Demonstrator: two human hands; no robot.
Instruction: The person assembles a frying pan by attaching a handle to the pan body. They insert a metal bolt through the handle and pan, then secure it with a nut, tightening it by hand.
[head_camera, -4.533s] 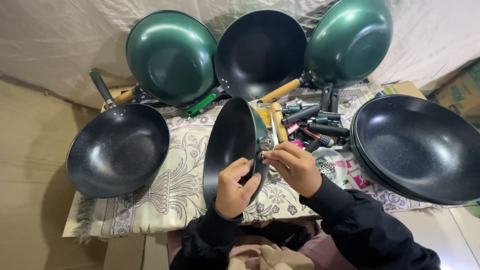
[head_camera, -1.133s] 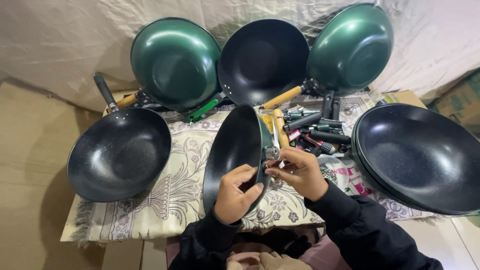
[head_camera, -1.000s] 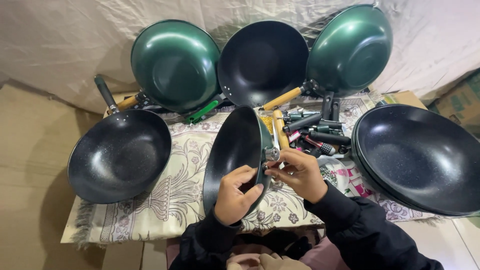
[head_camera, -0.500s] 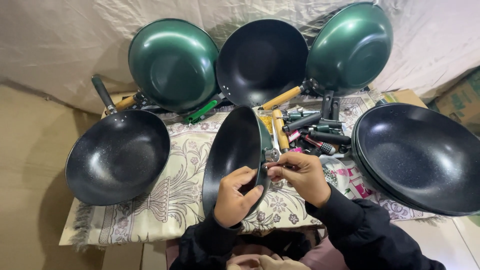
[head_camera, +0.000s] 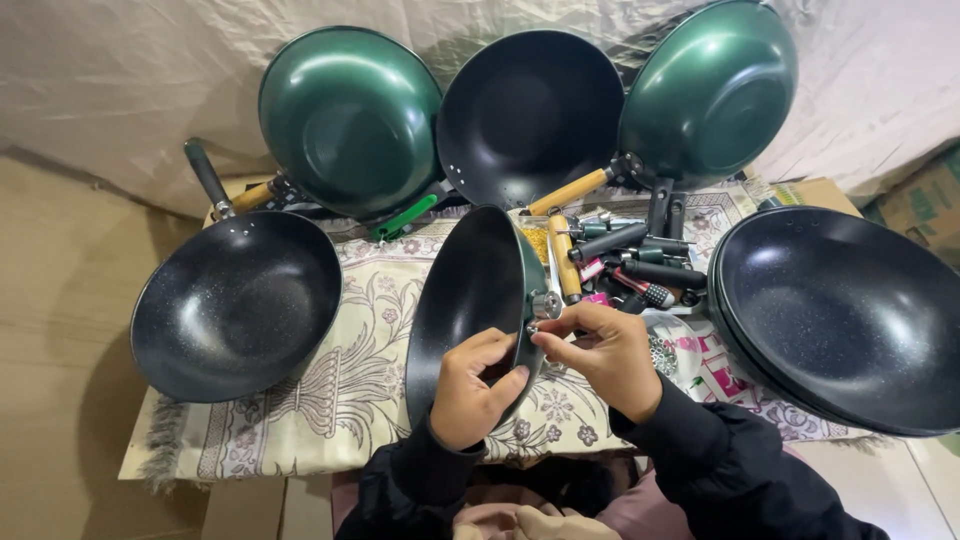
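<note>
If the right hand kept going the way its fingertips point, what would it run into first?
The right hand points left and slightly up, its fingertips already at the small metal fitting on the rim of the upright pan. It would probably meet that fitting and the rim first, though depth is hard to judge.

Pale draped sheet (head_camera: 120, 90), tan floor (head_camera: 60, 330)
</note>
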